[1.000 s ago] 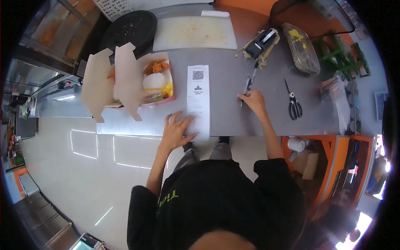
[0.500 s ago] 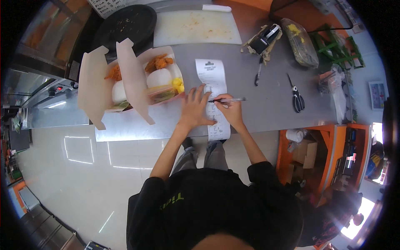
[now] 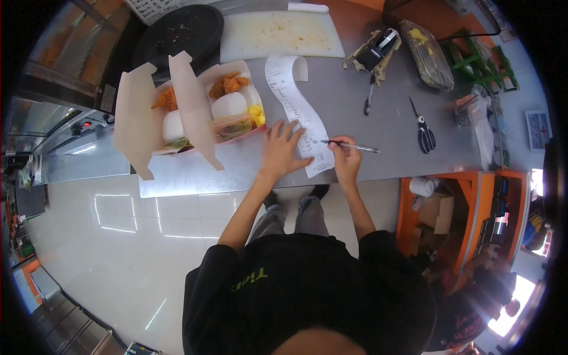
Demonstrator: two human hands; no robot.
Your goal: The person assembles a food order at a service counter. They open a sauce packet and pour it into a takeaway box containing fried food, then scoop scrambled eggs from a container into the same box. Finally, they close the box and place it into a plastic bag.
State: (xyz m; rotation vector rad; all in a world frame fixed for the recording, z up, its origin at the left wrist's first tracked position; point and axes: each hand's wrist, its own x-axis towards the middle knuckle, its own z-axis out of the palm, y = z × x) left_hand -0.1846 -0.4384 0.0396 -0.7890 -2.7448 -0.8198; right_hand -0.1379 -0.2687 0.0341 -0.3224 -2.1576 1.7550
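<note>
A long white paper receipt (image 3: 288, 94) lies on the metal counter, its far end curled over. My left hand (image 3: 281, 149) rests on its left edge, fingers spread. In my right hand (image 3: 347, 157) a pen (image 3: 362, 147) is gripped, its tip pointing left over the lower part of the receipt. Whether the tip touches the paper I cannot tell. Left of my hands stand two open card meal boxes, a nearer-to-hand box (image 3: 258, 89) and a left box (image 3: 135, 118). Both contain fried chicken (image 3: 228, 84), white rice (image 3: 229, 106) and greens.
Behind are a white cutting board (image 3: 284, 32) with crumbs and a round black board (image 3: 180, 35). To the right lie a tape dispenser (image 3: 378, 50), a marker (image 3: 370, 97), black scissors (image 3: 424, 133) and a clear food tray (image 3: 427, 56). An orange shelf (image 3: 467, 201) stands below right.
The receipt has shifted away from me along the counter, so its lower end now lies by my hands. My right hand and pen have moved slightly right.
</note>
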